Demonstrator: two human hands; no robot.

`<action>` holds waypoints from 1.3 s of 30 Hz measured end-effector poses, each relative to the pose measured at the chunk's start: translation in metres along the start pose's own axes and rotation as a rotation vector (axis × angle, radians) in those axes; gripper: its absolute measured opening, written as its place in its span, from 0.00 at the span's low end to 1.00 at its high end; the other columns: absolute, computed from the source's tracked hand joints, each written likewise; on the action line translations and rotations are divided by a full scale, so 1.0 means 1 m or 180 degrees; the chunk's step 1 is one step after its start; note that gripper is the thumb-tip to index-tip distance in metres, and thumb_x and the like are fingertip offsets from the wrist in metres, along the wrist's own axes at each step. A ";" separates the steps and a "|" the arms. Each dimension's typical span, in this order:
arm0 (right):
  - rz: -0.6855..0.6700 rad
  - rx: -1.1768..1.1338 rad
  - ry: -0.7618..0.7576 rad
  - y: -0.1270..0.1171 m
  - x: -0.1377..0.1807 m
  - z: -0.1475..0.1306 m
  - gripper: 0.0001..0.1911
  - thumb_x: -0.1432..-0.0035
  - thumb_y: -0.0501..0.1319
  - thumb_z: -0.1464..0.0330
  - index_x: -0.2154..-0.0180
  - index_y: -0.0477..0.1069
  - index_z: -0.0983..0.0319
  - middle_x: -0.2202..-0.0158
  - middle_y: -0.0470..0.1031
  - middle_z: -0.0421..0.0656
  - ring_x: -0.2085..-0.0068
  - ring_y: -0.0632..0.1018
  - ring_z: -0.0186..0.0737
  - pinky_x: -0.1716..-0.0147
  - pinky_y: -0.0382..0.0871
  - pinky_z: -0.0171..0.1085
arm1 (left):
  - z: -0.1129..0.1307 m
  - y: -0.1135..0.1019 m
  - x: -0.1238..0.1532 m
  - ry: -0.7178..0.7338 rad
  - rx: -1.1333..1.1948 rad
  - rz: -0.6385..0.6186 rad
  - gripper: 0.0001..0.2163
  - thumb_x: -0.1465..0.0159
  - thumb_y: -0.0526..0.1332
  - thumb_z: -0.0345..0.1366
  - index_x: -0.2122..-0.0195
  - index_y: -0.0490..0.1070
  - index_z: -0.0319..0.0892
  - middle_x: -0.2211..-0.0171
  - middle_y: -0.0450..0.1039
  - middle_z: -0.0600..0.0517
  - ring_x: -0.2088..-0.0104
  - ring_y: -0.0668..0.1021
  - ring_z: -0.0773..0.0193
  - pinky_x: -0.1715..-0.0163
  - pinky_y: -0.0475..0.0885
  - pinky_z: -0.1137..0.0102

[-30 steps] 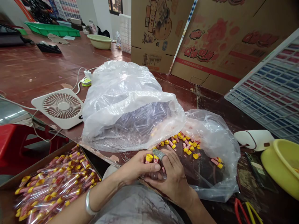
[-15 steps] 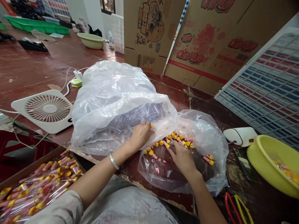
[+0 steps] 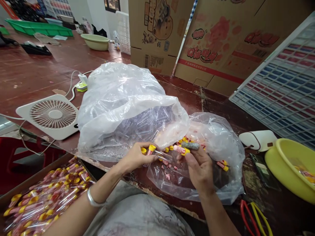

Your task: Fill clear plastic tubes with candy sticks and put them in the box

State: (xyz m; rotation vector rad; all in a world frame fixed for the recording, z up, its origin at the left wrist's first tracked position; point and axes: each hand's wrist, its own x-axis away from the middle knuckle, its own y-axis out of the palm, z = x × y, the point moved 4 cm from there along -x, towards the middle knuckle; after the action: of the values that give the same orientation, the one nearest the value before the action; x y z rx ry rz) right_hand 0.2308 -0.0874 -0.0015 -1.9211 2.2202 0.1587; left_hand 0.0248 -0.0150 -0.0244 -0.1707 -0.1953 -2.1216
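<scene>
My left hand (image 3: 136, 156) is closed around a clear plastic tube (image 3: 163, 156) and a pink piece with a yellow cap (image 3: 151, 150); a second yellow cap (image 3: 143, 150) shows at its fingers. Facing it, my right hand (image 3: 201, 168) pinches another yellow-capped pink piece (image 3: 180, 149). A grey, rough-looking cylinder (image 3: 190, 145) lies across its fingers; how it is held is unclear. Below the hands, a clear plastic bag (image 3: 227, 137) has more yellow-capped pieces and pink crumbs on it. Behind, a large white bag (image 3: 123, 82) gapes open with many clear tubes (image 3: 147, 121) inside.
At the lower left stands a box of filled, yellow-capped tubes (image 3: 49, 196). A white fan (image 3: 52, 114) sits left of the bag. Rightward are a yellow basin (image 3: 278, 170), a phone (image 3: 263, 170) and red-and-yellow handles (image 3: 248, 213). Cardboard boxes (image 3: 204, 72) and a white crate (image 3: 278, 85) stand behind.
My left hand has drawn back left from the white bag's mouth and now shows a tube. My right hand has lifted off the pile with a capped piece and the grey cylinder.
</scene>
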 end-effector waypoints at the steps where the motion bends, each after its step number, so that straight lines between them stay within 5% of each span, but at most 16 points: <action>1: -0.0125 -0.0253 0.0058 0.012 0.001 -0.001 0.12 0.33 0.59 0.61 0.51 0.69 0.59 0.65 0.79 0.42 0.68 0.79 0.37 0.68 0.76 0.37 | -0.003 0.006 0.005 -0.0016 0.0337 -0.0065 0.15 0.48 0.72 0.37 0.60 0.79 0.39 0.71 0.76 0.54 0.74 0.73 0.69 0.73 0.66 0.75; 6: -0.0235 -0.0788 0.0274 0.049 0.012 0.011 0.12 0.35 0.63 0.62 0.52 0.71 0.59 0.63 0.80 0.42 0.66 0.80 0.37 0.67 0.77 0.36 | -0.018 0.029 0.015 -0.0062 0.1603 0.0239 0.20 0.52 0.76 0.38 0.58 0.79 0.39 0.68 0.77 0.52 0.73 0.73 0.70 0.76 0.67 0.77; 10: -0.0039 -0.0390 0.0363 0.038 0.013 0.009 0.14 0.37 0.65 0.62 0.51 0.73 0.58 0.60 0.81 0.43 0.61 0.82 0.40 0.59 0.78 0.37 | -0.022 0.034 0.020 -0.0198 0.1637 0.0148 0.25 0.55 0.78 0.37 0.55 0.79 0.37 0.66 0.79 0.49 0.69 0.77 0.66 0.72 0.69 0.75; 13: -0.0401 0.0289 0.0282 0.026 0.005 -0.001 0.12 0.36 0.63 0.62 0.52 0.74 0.58 0.58 0.80 0.43 0.56 0.82 0.41 0.54 0.77 0.39 | -0.018 0.030 0.023 -0.0150 0.1353 0.0020 0.26 0.56 0.78 0.33 0.54 0.78 0.40 0.63 0.80 0.52 0.65 0.78 0.66 0.62 0.71 0.74; 18: -0.1084 0.1596 -0.0679 0.032 0.001 -0.022 0.09 0.34 0.61 0.63 0.55 0.73 0.58 0.61 0.79 0.44 0.56 0.80 0.43 0.55 0.76 0.42 | -0.014 0.023 0.024 -0.0139 0.1239 0.0001 0.28 0.57 0.79 0.32 0.53 0.77 0.42 0.63 0.81 0.53 0.65 0.78 0.66 0.61 0.72 0.74; 21: -0.1382 0.2119 -0.1486 0.045 0.010 -0.029 0.24 0.39 0.66 0.56 0.46 0.68 0.61 0.50 0.75 0.50 0.45 0.74 0.50 0.44 0.71 0.50 | -0.017 0.023 0.024 -0.0211 0.1537 0.0118 0.29 0.58 0.79 0.33 0.53 0.76 0.40 0.63 0.81 0.51 0.66 0.79 0.65 0.62 0.73 0.72; 24: -0.1143 0.2600 -0.1806 0.052 0.017 -0.028 0.38 0.46 0.70 0.53 0.41 0.61 0.64 0.44 0.70 0.55 0.41 0.70 0.54 0.41 0.68 0.53 | -0.020 0.025 0.025 -0.0313 0.1854 0.0271 0.30 0.59 0.79 0.34 0.53 0.75 0.39 0.67 0.79 0.51 0.70 0.78 0.66 0.67 0.73 0.72; 31: -0.0780 0.2423 -0.1935 0.068 0.033 -0.016 0.26 0.54 0.72 0.60 0.57 0.64 0.59 0.59 0.71 0.47 0.55 0.74 0.51 0.55 0.74 0.51 | -0.028 0.031 0.033 -0.0529 0.1666 -0.0085 0.31 0.59 0.79 0.34 0.52 0.76 0.39 0.65 0.78 0.51 0.68 0.77 0.66 0.65 0.72 0.73; 36: -0.1591 0.2723 -0.1491 0.069 0.039 -0.006 0.36 0.56 0.73 0.50 0.52 0.65 0.61 0.50 0.72 0.49 0.47 0.72 0.53 0.44 0.68 0.53 | -0.044 -0.004 0.064 -0.0850 0.0580 -0.0147 0.30 0.58 0.76 0.39 0.52 0.75 0.42 0.66 0.78 0.52 0.66 0.77 0.60 0.63 0.72 0.70; 39: -0.1424 0.3562 -0.0509 0.017 0.021 0.005 0.34 0.47 0.69 0.50 0.46 0.64 0.61 0.44 0.70 0.52 0.43 0.72 0.52 0.45 0.69 0.48 | -0.056 -0.059 0.105 -0.0888 -0.0931 0.0222 0.24 0.54 0.73 0.42 0.54 0.77 0.47 0.64 0.80 0.53 0.61 0.79 0.54 0.59 0.73 0.68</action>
State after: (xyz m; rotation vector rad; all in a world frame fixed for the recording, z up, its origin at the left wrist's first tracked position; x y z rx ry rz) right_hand 0.2112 -0.1038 -0.0114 -1.5403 1.2152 -0.7843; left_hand -0.0830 -0.0830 -0.0627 -0.6387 -0.0396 -2.0424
